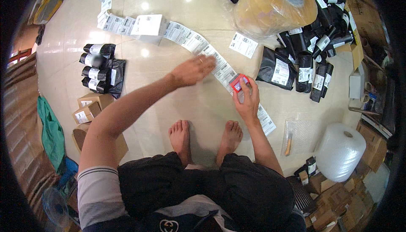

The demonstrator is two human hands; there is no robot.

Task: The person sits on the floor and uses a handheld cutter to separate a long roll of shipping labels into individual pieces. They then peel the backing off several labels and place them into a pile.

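Note:
A long strip of printed paper labels [185,38] winds across the floor, passing under both my hands. My left hand [195,70] is palm-down at the strip's near edge, fingers extended and slightly blurred; nothing shows in it. Between the thumb and fingers of my right hand [248,100] is a small red and grey hand-held device [239,83], perhaps a stamp, set against the strip. Farther up, a white block-like stack of labels [148,25] stands on the strip. One loose label sheet [243,45] lies to the right of the strip.
Black labelled parcels are piled at right [326,25] and grouped at left [98,68]. A large tape-like roll in plastic [272,10] stands at upper right. Bubble wrap [342,151] and an orange-handled cutter [288,144] are at lower right. Cardboard boxes [95,102] stand by my left arm.

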